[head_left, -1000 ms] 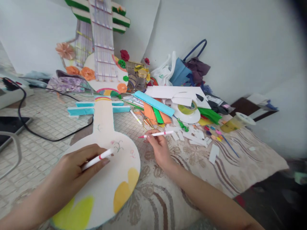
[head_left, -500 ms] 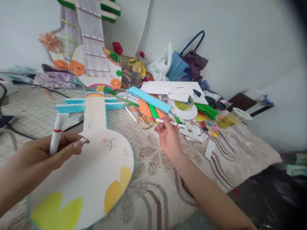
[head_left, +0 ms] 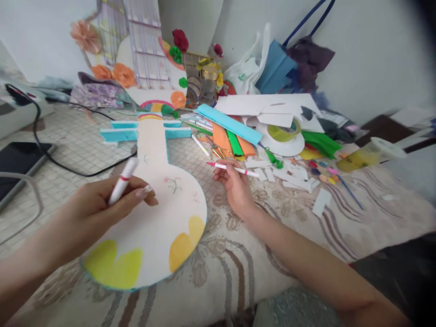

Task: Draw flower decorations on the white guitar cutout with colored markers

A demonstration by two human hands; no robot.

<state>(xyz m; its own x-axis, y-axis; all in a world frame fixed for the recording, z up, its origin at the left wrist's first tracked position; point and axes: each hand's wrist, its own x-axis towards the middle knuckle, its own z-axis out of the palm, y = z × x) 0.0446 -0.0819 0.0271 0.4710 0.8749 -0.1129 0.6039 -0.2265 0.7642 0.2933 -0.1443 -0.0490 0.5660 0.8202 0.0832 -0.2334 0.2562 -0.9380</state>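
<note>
A white guitar-shaped cardboard cutout [head_left: 160, 218] with yellow petals and small flower drawings lies flat before me. My left hand [head_left: 98, 204] hovers over its left side, fingers closed round a white marker with a red band [head_left: 121, 181] that points up and away. To the right of the cutout my right hand [head_left: 235, 184] rests on the patterned cloth, pinching a thin pink-tipped pen [head_left: 231, 169] held level.
Rolled coloured papers [head_left: 231, 131], a tape roll [head_left: 284, 131], scissors [head_left: 221, 152] and paper scraps [head_left: 289, 177] crowd the area behind my right hand. A decorated guitar model [head_left: 143, 54] leans on the wall. A black cable [head_left: 68, 168] and dark tablet [head_left: 17, 156] lie left.
My left hand lifted the marker off the cutout, then lowered again over it. My right hand turned the pen level, and the view shifted closer.
</note>
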